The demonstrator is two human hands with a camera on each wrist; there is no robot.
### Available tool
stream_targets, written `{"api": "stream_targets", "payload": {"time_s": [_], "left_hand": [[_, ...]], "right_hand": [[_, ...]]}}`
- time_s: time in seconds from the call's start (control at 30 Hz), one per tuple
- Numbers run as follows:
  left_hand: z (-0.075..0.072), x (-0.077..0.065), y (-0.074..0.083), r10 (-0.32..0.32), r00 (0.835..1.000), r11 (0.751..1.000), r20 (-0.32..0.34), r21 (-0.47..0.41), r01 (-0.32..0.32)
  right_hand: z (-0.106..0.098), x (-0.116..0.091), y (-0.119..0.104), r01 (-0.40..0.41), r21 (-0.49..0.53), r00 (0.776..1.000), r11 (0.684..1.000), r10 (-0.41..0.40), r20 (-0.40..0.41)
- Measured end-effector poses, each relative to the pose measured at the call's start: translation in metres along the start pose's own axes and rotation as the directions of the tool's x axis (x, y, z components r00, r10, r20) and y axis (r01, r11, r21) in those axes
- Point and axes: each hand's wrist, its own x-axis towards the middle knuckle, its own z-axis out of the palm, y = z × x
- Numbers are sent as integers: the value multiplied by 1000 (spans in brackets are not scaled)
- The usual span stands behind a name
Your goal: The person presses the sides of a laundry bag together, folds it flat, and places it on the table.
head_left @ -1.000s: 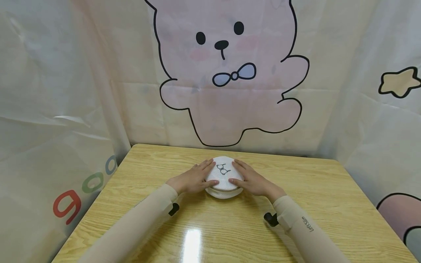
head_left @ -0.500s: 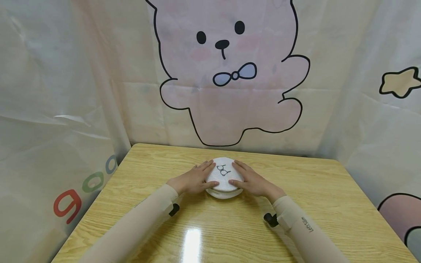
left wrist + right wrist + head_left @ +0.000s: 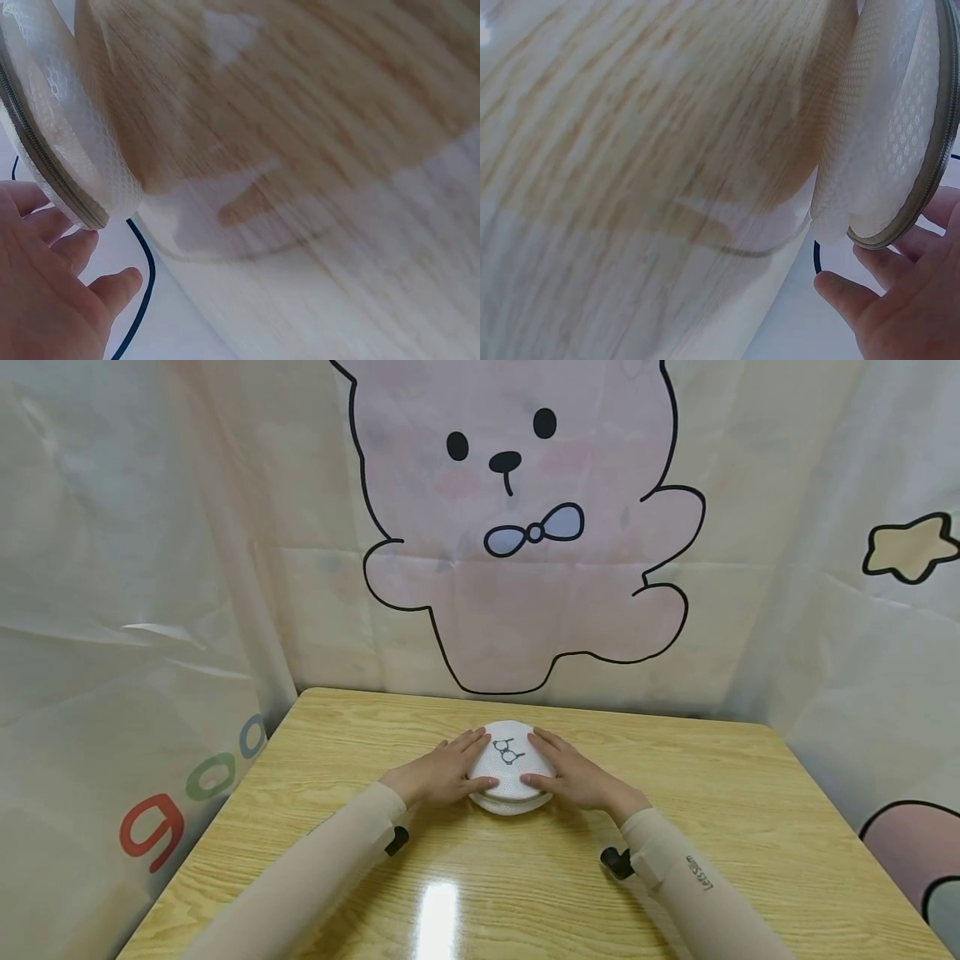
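A round white mesh laundry bag (image 3: pixel 512 779) stands on the wooden table, a small black line drawing on its top. A zipper (image 3: pixel 939 161) runs around its upper edge, and the mesh side wall (image 3: pixel 79 127) bulges below it. My left hand (image 3: pixel 442 770) rests against the bag's left side, fingers extended over the edge of the top and thumb toward the front. On the opposite side my right hand (image 3: pixel 576 774) lies the same way, its fingertips on the top's edge. The wrist views show the fingers along the zipper rim.
The pale wood-grain table (image 3: pixel 315 893) has a bright reflection near its front. A curtain (image 3: pixel 510 627) with a printed bear hangs along the back edge, and printed sheets flank both sides. A dark cable (image 3: pixel 142 300) shows beyond the table edge in the left wrist view.
The bag's top has sunk slightly and tipped toward the front, so less of the lower wall shows beneath it. Both hands stay at its sides, almost unmoved.
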Motion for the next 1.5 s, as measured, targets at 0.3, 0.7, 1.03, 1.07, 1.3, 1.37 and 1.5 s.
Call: {"api": "stream_targets", "payload": {"time_s": [0.3, 0.7, 1.03, 1.07, 1.3, 1.37, 1.5], "left_hand": [[2, -1, 1, -6, 1000, 1000, 8, 8, 6], [4, 1, 1, -9, 1000, 1000, 13, 0, 9], [7, 2, 1, -12, 1000, 1000, 26, -10, 12], [7, 2, 1, -14, 999, 1000, 30, -7, 14], [6, 2, 2, 2, 999, 1000, 32, -26, -1], [5, 1, 3, 3, 999, 1000, 38, -31, -1], [4, 0, 4, 2, 999, 999, 44, -33, -1]], "right_hand": [[3, 2, 1, -2, -9, 1000, 1000, 2, 7], [8, 3, 4, -2, -13, 1000, 1000, 2, 16], [12, 4, 6, -8, -24, 1000, 1000, 9, 27], [12, 4, 6, -12, -23, 999, 1000, 13, 30], [14, 4, 7, -23, -27, 999, 999, 24, 37], [14, 4, 7, -25, -29, 999, 999, 26, 39], [15, 4, 7, -28, -37, 999, 999, 29, 45]]}}
